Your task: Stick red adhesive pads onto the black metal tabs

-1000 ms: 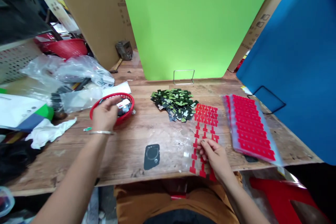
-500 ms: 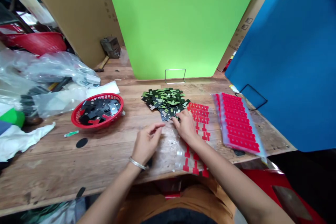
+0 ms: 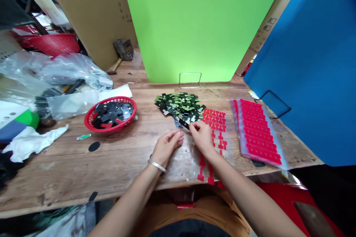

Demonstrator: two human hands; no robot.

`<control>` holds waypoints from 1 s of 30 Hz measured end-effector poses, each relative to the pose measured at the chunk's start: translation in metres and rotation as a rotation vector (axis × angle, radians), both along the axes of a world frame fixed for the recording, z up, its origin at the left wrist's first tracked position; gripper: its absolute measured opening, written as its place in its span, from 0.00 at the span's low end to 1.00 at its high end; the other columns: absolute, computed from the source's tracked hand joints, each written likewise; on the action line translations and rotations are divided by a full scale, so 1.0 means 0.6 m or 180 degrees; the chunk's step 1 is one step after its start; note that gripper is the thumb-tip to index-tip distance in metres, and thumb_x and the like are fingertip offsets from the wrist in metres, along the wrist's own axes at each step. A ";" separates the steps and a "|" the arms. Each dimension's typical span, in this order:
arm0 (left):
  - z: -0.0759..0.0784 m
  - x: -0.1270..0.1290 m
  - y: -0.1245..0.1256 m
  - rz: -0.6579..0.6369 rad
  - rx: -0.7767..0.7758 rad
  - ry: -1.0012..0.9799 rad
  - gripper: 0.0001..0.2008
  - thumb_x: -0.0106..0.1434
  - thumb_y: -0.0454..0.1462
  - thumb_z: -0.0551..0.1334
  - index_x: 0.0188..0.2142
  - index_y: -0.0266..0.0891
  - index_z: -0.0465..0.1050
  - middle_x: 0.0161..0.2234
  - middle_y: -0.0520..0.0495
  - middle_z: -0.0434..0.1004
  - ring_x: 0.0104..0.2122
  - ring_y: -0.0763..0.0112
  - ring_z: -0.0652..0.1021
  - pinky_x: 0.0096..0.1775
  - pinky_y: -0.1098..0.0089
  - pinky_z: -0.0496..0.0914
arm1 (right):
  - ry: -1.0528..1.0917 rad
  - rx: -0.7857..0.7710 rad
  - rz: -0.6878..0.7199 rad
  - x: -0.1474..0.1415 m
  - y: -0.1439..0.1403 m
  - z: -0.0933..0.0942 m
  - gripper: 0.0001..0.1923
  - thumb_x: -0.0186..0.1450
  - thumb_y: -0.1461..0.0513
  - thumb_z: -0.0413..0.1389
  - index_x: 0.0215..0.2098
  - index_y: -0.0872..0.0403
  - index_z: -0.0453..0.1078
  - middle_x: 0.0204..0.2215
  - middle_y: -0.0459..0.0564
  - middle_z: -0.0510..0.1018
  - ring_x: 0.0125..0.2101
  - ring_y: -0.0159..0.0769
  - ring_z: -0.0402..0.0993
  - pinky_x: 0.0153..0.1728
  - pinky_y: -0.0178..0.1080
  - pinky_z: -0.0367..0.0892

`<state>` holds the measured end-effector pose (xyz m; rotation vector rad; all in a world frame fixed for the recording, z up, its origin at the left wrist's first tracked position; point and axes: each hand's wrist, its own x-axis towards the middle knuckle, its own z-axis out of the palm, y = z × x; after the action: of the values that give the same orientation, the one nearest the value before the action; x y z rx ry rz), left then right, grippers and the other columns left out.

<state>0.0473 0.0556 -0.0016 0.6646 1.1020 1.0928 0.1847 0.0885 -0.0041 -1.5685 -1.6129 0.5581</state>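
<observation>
Head view: my right hand [image 3: 202,136] sits at the near edge of the pile of green/black pieces [image 3: 180,108]. Thumb and forefinger are pinched together on one small dark piece [image 3: 185,124] drawn from that edge; the other fingers are curled. My left hand [image 3: 167,146] rests just near of the pile and left of the right hand. Its fingers are loosely bent and nearly closed, and I see nothing in them.

Step, by my judgement: picking a single piece off the pile. The next move calls for a clean lift w/o dragging neighbours, then a handover to the left fingertips.

Orientation: the piece is partly hidden by my fingers. Its long axis appears to run left-right along the pile's near edge; which end leads I can't tell.

Right of the pile and touching it lies the clear sheet of red T-shaped stickers [image 3: 215,118], under my right wrist. Further right is a stack of red sticker sheets [image 3: 258,131]. Well left of the pile is the red basket [image 3: 91,123] w/ dark parts.
</observation>
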 end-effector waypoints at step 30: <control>-0.018 -0.019 -0.021 -0.0992 0.2282 0.3994 0.11 0.60 0.39 0.55 0.33 0.41 0.76 0.32 0.45 0.73 0.35 0.65 0.72 0.39 0.66 0.65 | -0.1269 0.0598 0.1076 0.016 -0.099 -0.017 0.12 0.66 0.63 0.45 0.42 0.53 0.69 0.33 0.52 0.72 0.38 0.39 0.63 0.40 0.41 0.61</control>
<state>0.0359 0.0430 -0.0127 2.1996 1.5237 0.7169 0.1944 0.0293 -0.0141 -1.3307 -2.1875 0.2622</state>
